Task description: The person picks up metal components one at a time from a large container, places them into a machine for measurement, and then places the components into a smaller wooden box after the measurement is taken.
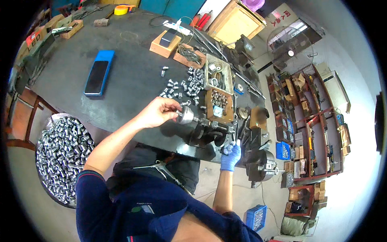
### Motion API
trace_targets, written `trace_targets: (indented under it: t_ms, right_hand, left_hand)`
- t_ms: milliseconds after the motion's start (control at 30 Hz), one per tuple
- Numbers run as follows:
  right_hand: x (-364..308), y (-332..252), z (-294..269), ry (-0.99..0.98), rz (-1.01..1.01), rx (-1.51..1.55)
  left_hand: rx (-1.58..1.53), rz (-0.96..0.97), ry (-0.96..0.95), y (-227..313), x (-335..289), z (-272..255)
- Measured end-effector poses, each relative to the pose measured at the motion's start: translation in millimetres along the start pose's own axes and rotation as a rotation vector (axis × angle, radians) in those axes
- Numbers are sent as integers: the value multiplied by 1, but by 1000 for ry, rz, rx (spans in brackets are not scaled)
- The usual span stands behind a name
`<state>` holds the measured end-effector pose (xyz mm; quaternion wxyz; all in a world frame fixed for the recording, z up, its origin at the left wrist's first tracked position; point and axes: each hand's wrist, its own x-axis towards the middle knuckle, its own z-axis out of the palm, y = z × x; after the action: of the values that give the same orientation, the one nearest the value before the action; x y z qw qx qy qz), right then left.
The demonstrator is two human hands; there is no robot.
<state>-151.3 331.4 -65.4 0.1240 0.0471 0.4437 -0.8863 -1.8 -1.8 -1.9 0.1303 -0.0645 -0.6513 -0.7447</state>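
My bare left hand (160,113) is at the open end of a round silver chuck (186,115), thumb and fingers pinched together there. What they hold, if anything, is hidden by the fingertips. The chuck sits on the left end of a small dark bench machine (207,132) at the table's near edge. My right hand (231,156), in a light blue glove, is closed around a lever handle (233,137) at the machine's right end. Beyond the chuck lies a loose pile of small shiny metal fittings (195,79), with several strays (163,71) to its left.
A wooden box of brownish parts (219,117) and a grey tray of rings (209,64) stand behind the machine. A phone on a blue box (97,76) lies left. At lower left is a large bag of metal fittings (64,159). A bigger chuck (260,165) stands right.
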Motion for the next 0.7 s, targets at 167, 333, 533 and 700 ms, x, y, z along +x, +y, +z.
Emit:
trace_targets:
  t_ms: [167, 333, 533, 700]
  right_hand:
    - [-19, -19, 18, -60, -97, -80]
    - [15, -5, -7, -14, 54, -21]
    - [2, 0, 13, 38, -30, -77]
    - [-13, -20, 17, -45, -67, -87]
  left_hand:
    - [-186, -83, 0, -3, -4, -2]
    - [-118, -133, 65, 3, -5, 5]
    - [-127, -147, 66, 2, -5, 6]
    - [-36, -41, 15, 1, -4, 3]
